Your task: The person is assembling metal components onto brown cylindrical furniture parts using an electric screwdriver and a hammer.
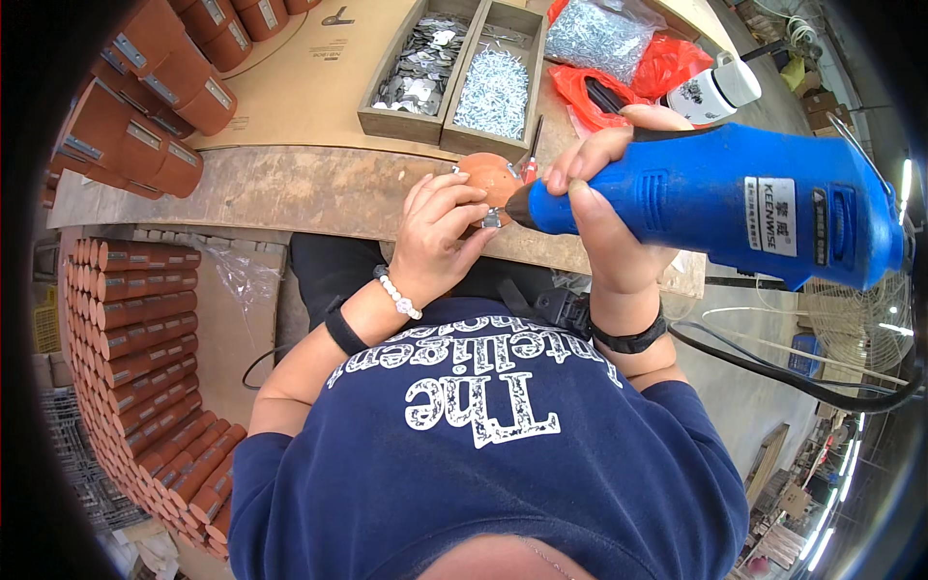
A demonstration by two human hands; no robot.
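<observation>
My left hand [432, 230] grips a round terracotta-coloured piece [489, 172] at the table's front edge, fingers curled over its near left side. Small metal clips sit around its rim, and the near clip [491, 218] lies by my left fingertips. In my right hand [619, 217] is a large blue electric screwdriver [677, 198], held roughly level. Its dark nose points left at the near clip; whether the bit touches a screw there cannot be made out. A slim red-handled tool [530, 170] lies just right of the round piece.
Beyond it stand a wooden box [398, 126] of flat metal pieces and another [483, 143] of screws. A clear bag of screws [604, 41], a red plastic bag [675, 64] and a white cup [713, 94] are at back right. Terracotta cylinders [145, 338] are stacked at left. A black cable [793, 384] hangs right.
</observation>
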